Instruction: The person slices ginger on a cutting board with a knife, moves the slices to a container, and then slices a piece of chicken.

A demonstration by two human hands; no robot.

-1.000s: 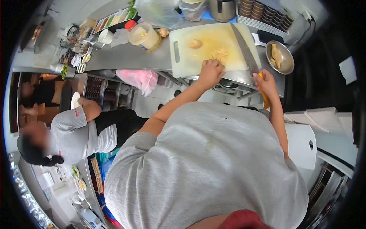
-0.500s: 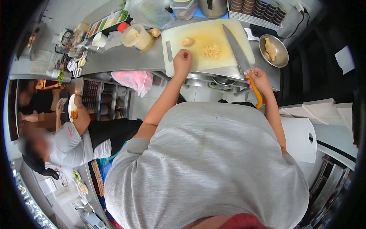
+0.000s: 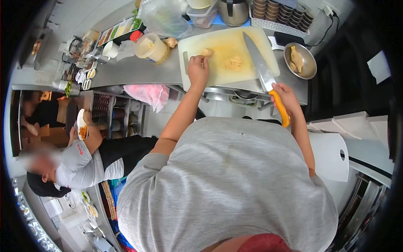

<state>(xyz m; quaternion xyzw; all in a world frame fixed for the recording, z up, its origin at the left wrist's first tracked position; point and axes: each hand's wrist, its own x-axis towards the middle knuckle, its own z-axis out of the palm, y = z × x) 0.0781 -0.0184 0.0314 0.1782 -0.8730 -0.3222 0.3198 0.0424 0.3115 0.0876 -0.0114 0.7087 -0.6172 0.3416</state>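
Note:
My right hand (image 3: 286, 98) grips the orange handle of a large kitchen knife (image 3: 261, 63). Its long blade lies over the right side of a white, yellow-stained cutting board (image 3: 268, 48), tip pointing away from me. Over the board's left part is my left hand (image 3: 198, 71), fingers loosely bent and slightly apart, fingertips right at a small rounded pale piece (image 3: 207, 52) that resembles peeled ginger. A little heap of pale cut strips (image 3: 233, 62) sits mid-board, between the hand and the blade.
Right of the board is a metal bowl (image 3: 310, 69) holding pale root pieces. A plastic tub (image 3: 153, 48) stands at left; a plastic bag (image 3: 163, 19), a metal jug (image 3: 233, 12) and a basket of stacked cups (image 3: 277, 23) stand behind. A co-worker (image 3: 79, 159) at left holds a plate.
My left hand has loosened from a tighter curl and moved slightly left, its fingers reaching up to the pale piece. The knife's handle has turned more into view. The co-worker has shifted slightly.

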